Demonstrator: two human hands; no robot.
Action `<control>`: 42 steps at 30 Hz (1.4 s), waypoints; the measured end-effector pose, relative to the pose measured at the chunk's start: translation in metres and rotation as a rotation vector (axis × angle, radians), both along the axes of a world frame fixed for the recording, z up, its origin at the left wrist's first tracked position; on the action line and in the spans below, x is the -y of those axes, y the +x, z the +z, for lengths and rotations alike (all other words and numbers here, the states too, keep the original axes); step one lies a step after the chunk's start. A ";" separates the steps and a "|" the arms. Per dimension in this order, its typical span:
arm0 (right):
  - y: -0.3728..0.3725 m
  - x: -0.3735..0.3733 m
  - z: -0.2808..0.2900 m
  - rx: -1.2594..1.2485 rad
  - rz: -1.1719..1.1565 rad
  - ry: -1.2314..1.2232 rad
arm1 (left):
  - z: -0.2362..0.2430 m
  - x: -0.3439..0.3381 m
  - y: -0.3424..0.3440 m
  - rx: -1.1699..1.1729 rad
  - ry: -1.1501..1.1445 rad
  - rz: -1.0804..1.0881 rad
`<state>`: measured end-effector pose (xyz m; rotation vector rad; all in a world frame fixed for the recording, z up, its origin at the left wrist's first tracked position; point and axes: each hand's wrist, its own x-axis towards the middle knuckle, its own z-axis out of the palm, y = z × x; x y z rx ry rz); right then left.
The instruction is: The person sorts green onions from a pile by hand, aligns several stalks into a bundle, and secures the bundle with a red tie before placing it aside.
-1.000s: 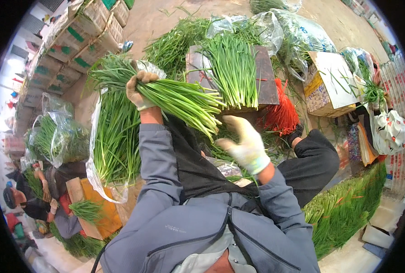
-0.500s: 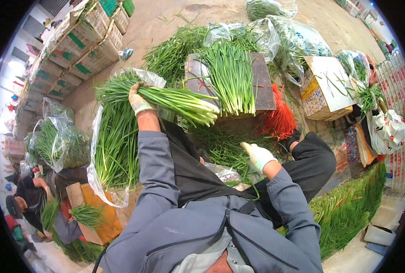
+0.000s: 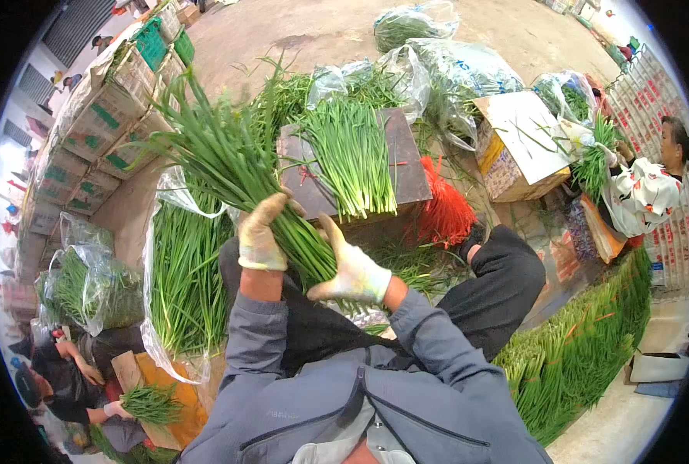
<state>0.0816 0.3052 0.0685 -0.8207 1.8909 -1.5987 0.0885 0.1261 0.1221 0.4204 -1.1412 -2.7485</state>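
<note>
I hold a loose bunch of garlic chives slantwise over my lap, its leafy tops fanned out up and to the left. My gloved left hand is closed round the middle of its stems. Lower down, my gloved right hand clasps the stem ends between thumb and fingers; part of its grip is hidden. Beyond my hands, another pile of chives lies on a dark board, with a red tie strip under it. Red tie strips hang in a bundle off the board's right side.
An open plastic bag of chives stands left of my leg. Tied bunches stand in rows at the right. Filled bags lie beyond the board, a white-topped box beside them. Stacked cartons rise far left. Co-workers sit at both sides.
The bunch has swung from nearly level to a steep slant, stem ends toward my lap. My right hand has come left from its empty place onto the stem ends. The view has shifted slightly.
</note>
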 end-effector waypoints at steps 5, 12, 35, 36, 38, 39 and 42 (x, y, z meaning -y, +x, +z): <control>-0.011 -0.019 -0.046 0.302 -0.124 -0.297 | -0.026 -0.034 -0.057 0.168 -0.147 -0.140; -0.149 -0.040 -0.015 0.262 -0.392 -0.157 | -0.025 -0.053 -0.239 0.078 -0.083 -0.325; -0.168 0.023 -0.124 -0.100 -0.685 0.732 | -0.211 -0.030 -0.173 0.797 -1.221 -0.130; -0.166 0.022 -0.130 -0.106 -0.685 0.734 | -0.207 -0.033 -0.175 0.785 -1.217 -0.120; -0.164 0.022 -0.150 -0.200 -0.659 0.778 | -0.194 -0.041 -0.185 0.812 -1.167 -0.241; -0.161 0.024 -0.157 -0.277 -0.642 0.785 | -0.189 -0.045 -0.186 0.795 -1.211 -0.249; -0.161 0.027 -0.184 0.053 -0.664 0.379 | -0.176 -0.057 -0.196 0.776 -1.256 -0.303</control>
